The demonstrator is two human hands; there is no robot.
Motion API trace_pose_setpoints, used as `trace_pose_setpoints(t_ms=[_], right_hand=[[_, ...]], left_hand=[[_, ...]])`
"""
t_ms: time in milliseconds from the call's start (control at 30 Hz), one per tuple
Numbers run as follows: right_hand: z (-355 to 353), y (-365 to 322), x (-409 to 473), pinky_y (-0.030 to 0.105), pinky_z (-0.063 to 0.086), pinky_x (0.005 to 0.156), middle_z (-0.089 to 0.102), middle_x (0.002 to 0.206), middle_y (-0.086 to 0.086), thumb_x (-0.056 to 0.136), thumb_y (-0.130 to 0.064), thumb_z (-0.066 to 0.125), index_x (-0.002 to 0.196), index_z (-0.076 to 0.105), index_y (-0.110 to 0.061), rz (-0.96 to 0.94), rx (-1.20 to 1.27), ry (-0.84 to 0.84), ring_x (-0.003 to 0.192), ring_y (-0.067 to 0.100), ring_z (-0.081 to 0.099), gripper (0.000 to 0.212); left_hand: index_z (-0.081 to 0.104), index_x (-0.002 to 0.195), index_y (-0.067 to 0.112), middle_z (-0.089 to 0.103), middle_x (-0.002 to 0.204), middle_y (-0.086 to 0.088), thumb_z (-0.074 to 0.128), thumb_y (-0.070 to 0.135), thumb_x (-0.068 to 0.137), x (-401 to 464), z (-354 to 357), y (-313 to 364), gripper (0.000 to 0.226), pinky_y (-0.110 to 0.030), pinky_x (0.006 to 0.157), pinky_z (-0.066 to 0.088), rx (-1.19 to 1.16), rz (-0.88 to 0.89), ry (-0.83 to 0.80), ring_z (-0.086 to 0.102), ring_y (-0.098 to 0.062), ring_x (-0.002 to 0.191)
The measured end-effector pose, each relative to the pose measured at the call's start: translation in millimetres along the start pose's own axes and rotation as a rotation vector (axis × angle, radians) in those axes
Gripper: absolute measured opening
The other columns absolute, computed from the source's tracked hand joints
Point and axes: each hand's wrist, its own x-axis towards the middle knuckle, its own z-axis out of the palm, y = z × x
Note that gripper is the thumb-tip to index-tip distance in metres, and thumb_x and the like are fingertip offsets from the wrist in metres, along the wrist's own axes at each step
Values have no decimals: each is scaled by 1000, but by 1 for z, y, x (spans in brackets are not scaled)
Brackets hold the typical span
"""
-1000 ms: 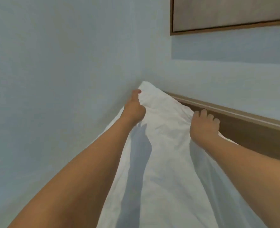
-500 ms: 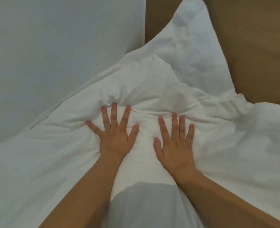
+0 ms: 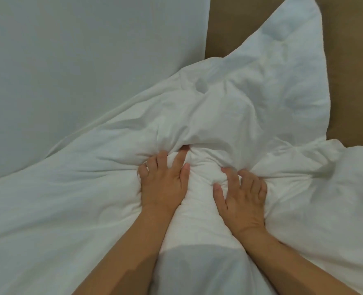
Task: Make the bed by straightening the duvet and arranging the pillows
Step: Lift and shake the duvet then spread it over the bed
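Observation:
A white duvet (image 3: pixel 74 209) covers most of the view, crumpled and bunched in the middle. One corner of the duvet stands up against the brown headboard (image 3: pixel 355 71) at the upper right. My left hand (image 3: pixel 163 184) presses into the bunched fabric, fingers curled and gripping a fold. Just to its right, my right hand (image 3: pixel 242 199) does the same, with a ridge of duvet squeezed between the two hands. No pillow can be told apart from the duvet.
A pale blue-grey wall (image 3: pixel 80 60) runs along the left side, right up against the bed. The brown headboard closes off the far right. The bed sits in the corner where the two meet.
Half a second ago both hands lay flat with fingers spread on the duvet; now the fingers have curled and gathered fabric. A second ago they held the duvet corner up by the wall.

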Motion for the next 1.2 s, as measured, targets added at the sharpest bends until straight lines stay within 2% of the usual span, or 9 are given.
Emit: trace_pose_setpoints(t_ms=[200, 333, 467, 533, 667, 867, 967, 1100, 1200], right_hand=[[-32, 3, -7, 40, 25, 73, 49, 82, 11, 88, -44, 34, 88, 55, -12, -88, -53, -81, 73, 31, 52, 39], [-96, -39, 33, 40, 25, 74, 52, 87, 11, 92, -43, 34, 93, 54, -13, -205, 104, 16, 78, 31, 51, 36], [-126, -77, 132, 54, 22, 104, 46, 123, 8, 87, -61, 26, 117, 51, -29, -38, 241, -38, 120, 29, 42, 51], [-102, -70, 151, 66, -1, 109, 14, 154, 6, 86, -70, 15, 141, 25, -45, 62, 154, -175, 145, 22, 9, 62], [-19, -37, 130, 67, -9, 109, -19, 159, -10, 82, -80, 12, 143, -13, -56, -38, 2, -447, 147, 20, -16, 71], [44, -23, 127, 63, -8, 112, -19, 159, -11, 71, -86, 0, 123, -38, -60, -24, 23, -489, 147, 24, -16, 70], [49, -22, 117, 61, -5, 112, -12, 161, -6, 67, -80, -9, 138, -28, -51, -18, 5, -433, 148, 25, -10, 79], [52, -18, 114, 66, 2, 111, 27, 155, 12, 73, -75, -17, 151, 25, -22, -16, -75, -415, 143, 34, 20, 104], [62, -13, 114, 66, 8, 110, 46, 142, 19, 74, -78, -18, 136, 49, -7, 0, -76, -433, 132, 37, 38, 116]], left_hand=[[48, 137, 37, 58, 100, -10, 50, 29, 92, -19, -57, -15, 46, -41, 66, 44, -66, 217, -248, 59, -33, 79], [59, 124, 28, 59, 79, -7, 70, 20, 78, 9, -123, -59, 48, -31, 45, 37, -109, 220, -14, 60, -32, 56], [28, 146, 40, 43, 131, -15, 39, 36, 98, 69, -138, -65, 50, -56, 91, 36, -25, 17, -75, 44, -35, 116], [1, 147, 54, 5, 159, -5, 17, 59, 97, 72, -110, -62, 53, -74, 104, 0, -88, -40, -303, 3, -30, 146], [-19, 139, 62, -23, 160, 5, 2, 73, 88, 51, -31, -55, 56, -76, 101, -11, -188, -101, -368, -26, -24, 145], [13, 149, 51, 3, 163, -4, 17, 66, 91, 46, 22, -48, 61, -77, 104, -5, -93, -53, -78, -3, -30, 150], [13, 149, 50, 0, 163, -3, 20, 67, 88, 49, 10, -42, 64, -76, 104, -3, -105, -64, -151, -6, -29, 150], [-9, 146, 54, -25, 158, 9, -1, 80, 74, 6, -50, -31, 77, -70, 106, -15, -196, -31, -396, -30, -20, 143], [12, 148, 53, -4, 163, 2, 10, 88, 75, -62, -72, -34, 81, -75, 105, -7, -168, 34, -384, -12, -27, 149]])
